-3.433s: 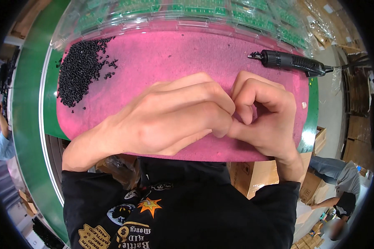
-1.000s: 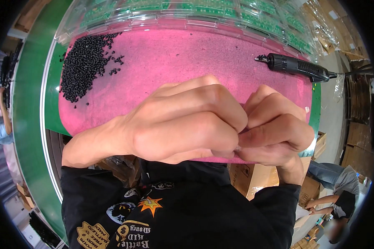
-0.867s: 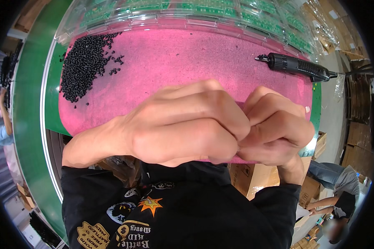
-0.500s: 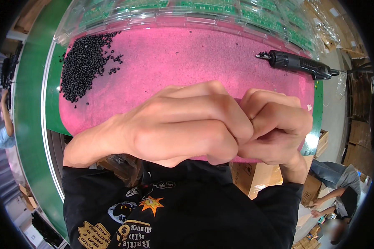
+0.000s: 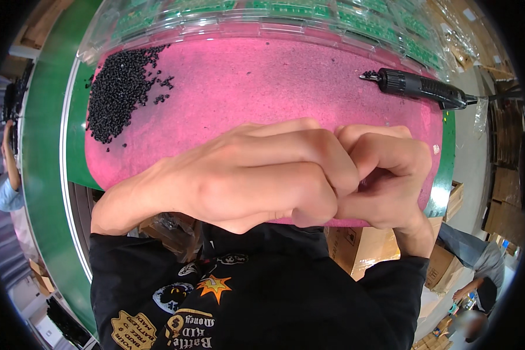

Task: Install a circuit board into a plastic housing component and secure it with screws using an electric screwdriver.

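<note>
My left hand and my right hand are pressed together over the near edge of a pink foam mat. Both have their fingers curled in tight, knuckles up, and the left fingers overlap the right ones. Whatever may lie between the fingertips is hidden. A heap of small black parts lies on the mat's far left corner, well apart from my hands. A black electric screwdriver lies on the mat's far right, tip pointing left.
Clear plastic trays holding green circuit boards line the far edge of the mat. A green conveyor belt curves along the left. Cardboard boxes stand below the bench. One person is at the left, another at the lower right.
My hands have closed tighter and come nearer to the camera. The fingertips that pinched together earlier are now tucked under the knuckles. The mat, parts and screwdriver have not moved.
</note>
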`<control>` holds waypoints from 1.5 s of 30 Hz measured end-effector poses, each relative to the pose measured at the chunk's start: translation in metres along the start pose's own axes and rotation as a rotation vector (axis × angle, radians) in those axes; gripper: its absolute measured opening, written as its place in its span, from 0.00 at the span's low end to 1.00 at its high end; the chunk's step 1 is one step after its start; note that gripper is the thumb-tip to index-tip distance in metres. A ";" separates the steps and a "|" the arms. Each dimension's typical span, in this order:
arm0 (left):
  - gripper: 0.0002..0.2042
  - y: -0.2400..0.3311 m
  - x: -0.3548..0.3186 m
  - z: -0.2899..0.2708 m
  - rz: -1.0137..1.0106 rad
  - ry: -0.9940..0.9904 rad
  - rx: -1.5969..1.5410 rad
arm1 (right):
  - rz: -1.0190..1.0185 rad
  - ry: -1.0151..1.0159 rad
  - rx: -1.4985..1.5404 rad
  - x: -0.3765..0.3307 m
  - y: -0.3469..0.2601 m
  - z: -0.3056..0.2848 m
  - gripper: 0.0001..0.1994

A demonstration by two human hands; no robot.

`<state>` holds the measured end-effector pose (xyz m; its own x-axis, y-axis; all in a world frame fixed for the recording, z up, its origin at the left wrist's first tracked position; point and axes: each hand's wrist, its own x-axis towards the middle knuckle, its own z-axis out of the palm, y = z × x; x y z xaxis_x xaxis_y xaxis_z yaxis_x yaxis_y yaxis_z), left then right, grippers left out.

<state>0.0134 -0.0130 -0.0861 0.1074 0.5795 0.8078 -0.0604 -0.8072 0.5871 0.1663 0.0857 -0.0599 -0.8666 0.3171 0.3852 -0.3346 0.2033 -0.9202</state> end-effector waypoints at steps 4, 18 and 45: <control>0.07 -0.005 0.002 -0.002 0.053 -0.013 -0.048 | -0.001 -0.030 -0.017 0.001 -0.001 -0.002 0.09; 0.12 0.020 0.007 -0.002 -0.184 0.007 0.172 | 0.022 -0.030 -0.045 0.001 -0.002 -0.002 0.10; 0.09 0.000 -0.002 -0.006 0.021 0.037 0.009 | -0.194 0.076 -0.258 0.002 -0.001 0.006 0.10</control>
<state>0.0076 -0.0133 -0.0872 0.0694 0.5662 0.8213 -0.0534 -0.8200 0.5698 0.1628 0.0809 -0.0585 -0.7622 0.3159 0.5651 -0.3781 0.4913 -0.7847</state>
